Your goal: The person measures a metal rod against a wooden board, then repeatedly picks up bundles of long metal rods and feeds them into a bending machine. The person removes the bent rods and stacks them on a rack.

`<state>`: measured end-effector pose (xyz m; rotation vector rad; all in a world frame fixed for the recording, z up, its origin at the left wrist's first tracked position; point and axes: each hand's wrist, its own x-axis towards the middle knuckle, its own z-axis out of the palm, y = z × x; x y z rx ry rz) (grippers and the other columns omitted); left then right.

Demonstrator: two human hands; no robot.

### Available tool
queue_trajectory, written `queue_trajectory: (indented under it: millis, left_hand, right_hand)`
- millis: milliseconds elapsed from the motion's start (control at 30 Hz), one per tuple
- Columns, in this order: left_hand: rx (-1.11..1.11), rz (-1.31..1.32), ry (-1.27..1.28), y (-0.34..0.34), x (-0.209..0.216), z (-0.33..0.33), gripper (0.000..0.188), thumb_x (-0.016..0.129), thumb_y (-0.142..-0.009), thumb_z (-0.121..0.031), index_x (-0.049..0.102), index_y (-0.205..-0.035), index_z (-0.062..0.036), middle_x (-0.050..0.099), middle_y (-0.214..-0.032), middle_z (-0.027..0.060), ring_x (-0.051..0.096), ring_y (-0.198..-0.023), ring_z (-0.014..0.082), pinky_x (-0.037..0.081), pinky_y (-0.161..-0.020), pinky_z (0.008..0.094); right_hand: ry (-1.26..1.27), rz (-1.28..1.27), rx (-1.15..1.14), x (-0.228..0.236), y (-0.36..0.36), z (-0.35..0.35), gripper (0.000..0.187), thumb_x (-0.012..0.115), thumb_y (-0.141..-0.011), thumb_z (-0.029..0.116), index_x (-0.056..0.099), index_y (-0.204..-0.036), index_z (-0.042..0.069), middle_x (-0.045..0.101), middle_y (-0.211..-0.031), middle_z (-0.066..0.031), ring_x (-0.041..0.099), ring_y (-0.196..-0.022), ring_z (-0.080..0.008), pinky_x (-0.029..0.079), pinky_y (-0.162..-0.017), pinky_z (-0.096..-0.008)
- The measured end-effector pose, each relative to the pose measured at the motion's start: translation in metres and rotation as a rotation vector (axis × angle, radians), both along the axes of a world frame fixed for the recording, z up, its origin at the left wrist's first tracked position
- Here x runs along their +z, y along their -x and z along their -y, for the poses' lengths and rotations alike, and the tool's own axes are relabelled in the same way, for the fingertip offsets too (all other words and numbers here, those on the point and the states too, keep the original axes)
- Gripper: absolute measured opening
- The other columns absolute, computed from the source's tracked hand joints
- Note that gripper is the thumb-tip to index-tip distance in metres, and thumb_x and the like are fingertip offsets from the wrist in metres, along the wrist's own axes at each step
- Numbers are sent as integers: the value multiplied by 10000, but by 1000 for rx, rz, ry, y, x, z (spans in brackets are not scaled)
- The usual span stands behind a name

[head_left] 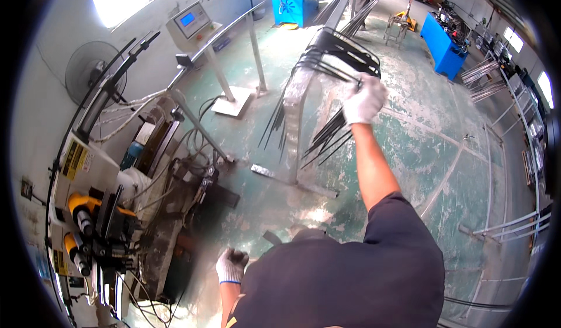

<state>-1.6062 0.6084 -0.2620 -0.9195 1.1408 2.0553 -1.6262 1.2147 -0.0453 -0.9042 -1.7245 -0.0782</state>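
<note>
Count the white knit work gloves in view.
2: one on the right hand, at black bent metal rods; one on the left hand, beside the dark short-sleeved shirt. Any on the background person can't be made out.

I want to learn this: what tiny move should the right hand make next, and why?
Perhaps the right hand should grip just one of the black rods firmly: it is right at them, and many hang close together on the metal stand, so they might tangle. Whether it already grips any is unclear.

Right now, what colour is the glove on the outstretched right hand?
White; the glove shows best in the head view, the only one.
</note>
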Motion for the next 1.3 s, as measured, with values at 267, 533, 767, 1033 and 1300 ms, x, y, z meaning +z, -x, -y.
queue_trajectory:
  millis: [267,533,767,1033,1300]
  left_hand:
    - [91,-141,57,12,69,-92,133,620,-1013,-181,639,-1015,-50,669,-811,144,688,-802,355,587,-759,515]
    - [243,-199,331,-37,65,-39,202,662,-1020,-194,660,-1124,-21,714,-837,122,709,-703,225,612,-631,376]
    - [682,-84,280,-182,33,63,224,660,-1018,-244,645,-1120,-45,711,-884,120,714,-779,246,603,-684,400]
    - [988,-217,326,-327,45,226,274,663,-1009,-233,638,-1163,-8,714,-907,133,717,-825,257,614,-755,420]
    - [1390,-1,377,-503,23,339,286,659,-998,-195,615,-1202,0,705,-892,143,722,-773,297,622,-714,445]
  right_hand:
    - [307,827,471,35,176,1,630,656,-873,614,768,-1158,63,718,-1227,-230,649,-1200,-400,518,-1031,-503]
    - [244,878,419,-29,221,-221,810,688,-946,572,536,-1508,8,608,-1490,-189,608,-1324,-321,482,-1119,-436]
    - [402,540,915,7,220,100,613,622,-1022,509,673,-1359,-1,682,-1377,-203,704,-1167,-313,525,-1015,-382]
    - [660,691,2063,-98,60,631,346,736,-982,156,679,-1269,-28,725,-1167,-110,670,-1067,-199,518,-1001,-333]
    - [299,998,2657,18,-177,957,463,796,-890,148,667,-1312,8,762,-1122,-164,740,-1029,-229,570,-924,-340]
